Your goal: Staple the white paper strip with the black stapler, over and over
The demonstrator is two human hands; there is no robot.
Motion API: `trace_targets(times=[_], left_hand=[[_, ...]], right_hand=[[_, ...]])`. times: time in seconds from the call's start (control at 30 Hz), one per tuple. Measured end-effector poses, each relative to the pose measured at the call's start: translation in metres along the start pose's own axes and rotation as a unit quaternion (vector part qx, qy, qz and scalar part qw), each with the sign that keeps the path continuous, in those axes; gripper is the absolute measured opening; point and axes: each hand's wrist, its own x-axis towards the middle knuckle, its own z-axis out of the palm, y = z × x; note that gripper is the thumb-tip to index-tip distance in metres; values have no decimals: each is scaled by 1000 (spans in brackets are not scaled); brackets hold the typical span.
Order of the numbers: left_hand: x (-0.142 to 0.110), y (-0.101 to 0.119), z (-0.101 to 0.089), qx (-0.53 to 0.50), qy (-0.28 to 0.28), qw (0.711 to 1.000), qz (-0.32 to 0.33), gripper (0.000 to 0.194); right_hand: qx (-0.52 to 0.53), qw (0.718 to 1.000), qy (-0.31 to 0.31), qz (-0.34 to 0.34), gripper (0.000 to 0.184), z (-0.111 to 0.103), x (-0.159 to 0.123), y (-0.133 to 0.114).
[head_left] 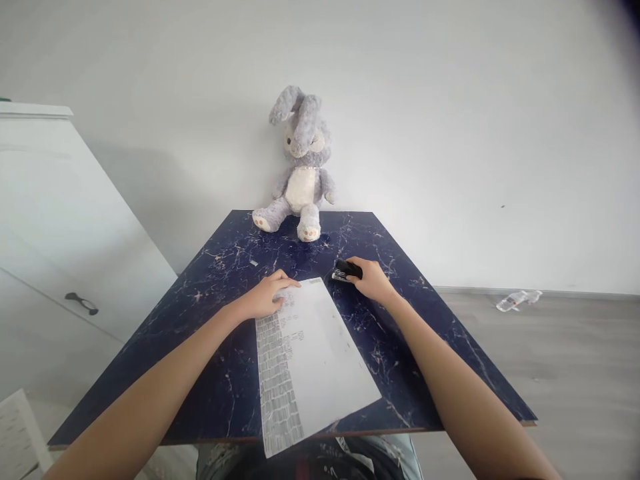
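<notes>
A white sheet of paper (325, 360) lies slanted on the dark blue marbled table (200, 373), its near end jutting past the front edge. Grey brick-like shading and small lines of writing run down its left side. My left hand (267, 295) rests over the sheet's upper left corner, fingers stretched out and thumb apart. To the right of the sheet's far end, my right hand (370, 277) is closed around a black stapler (345, 270), whose front points left. A small gap separates the stapler from the paper.
A grey plush rabbit (303, 180) sits at the table's far end against the wall. A tiny pale scrap (254, 263) lies on the tabletop. At left stands a white cabinet (60, 220) with a dark handle. A clear plastic bottle (513, 301) lies on the floor at right.
</notes>
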Motion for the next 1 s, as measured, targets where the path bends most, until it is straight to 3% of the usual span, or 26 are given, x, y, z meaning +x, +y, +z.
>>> trace_targets(times=[0.23, 0.53, 0.8, 1.0], left_hand=[[2, 7, 5, -4, -19, 1000, -5, 72], [0, 19, 4, 10, -10, 998, 65, 76], [1, 16, 7, 90, -41, 991, 86, 75], [2, 16, 12, 146, -40, 984, 97, 75]], right_hand=[[-6, 999, -40, -23, 39, 5, 1, 3], [56, 993, -72, -70, 42, 3, -2, -6], [74, 990, -73, -92, 41, 2, -4, -13], [30, 990, -71, -117, 43, 9, -6, -19]])
